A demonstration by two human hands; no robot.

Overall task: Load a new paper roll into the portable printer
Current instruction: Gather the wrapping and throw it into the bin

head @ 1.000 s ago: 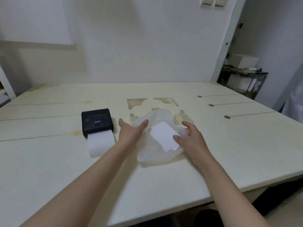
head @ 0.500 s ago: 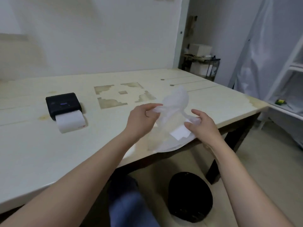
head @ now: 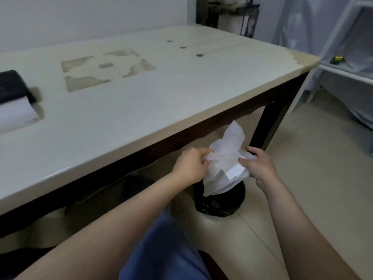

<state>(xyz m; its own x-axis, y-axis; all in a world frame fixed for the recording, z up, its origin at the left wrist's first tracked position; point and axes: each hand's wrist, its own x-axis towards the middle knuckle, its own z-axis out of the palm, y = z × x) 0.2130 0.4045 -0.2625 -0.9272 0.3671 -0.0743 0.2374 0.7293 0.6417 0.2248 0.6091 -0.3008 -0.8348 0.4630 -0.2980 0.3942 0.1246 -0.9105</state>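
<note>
The black portable printer sits at the far left of the table, blurred, with a white paper roll lying against its front. Both hands hold a crumpled, translucent white wrapper with a small white paper slip in it, below the table's front edge. My left hand pinches its left side and my right hand grips its right side. The wrapper hangs right above a black-lined waste bin on the floor.
The cream table has worn brown patches at its middle and a dark wooden apron and leg. A white shelf frame stands at the right on a tiled floor. My blue-clad knee is below the hands.
The wrapper was picked up off the table and carried down past the front edge to above the bin. The view swung right and down, pushing the printer to the left edge.
</note>
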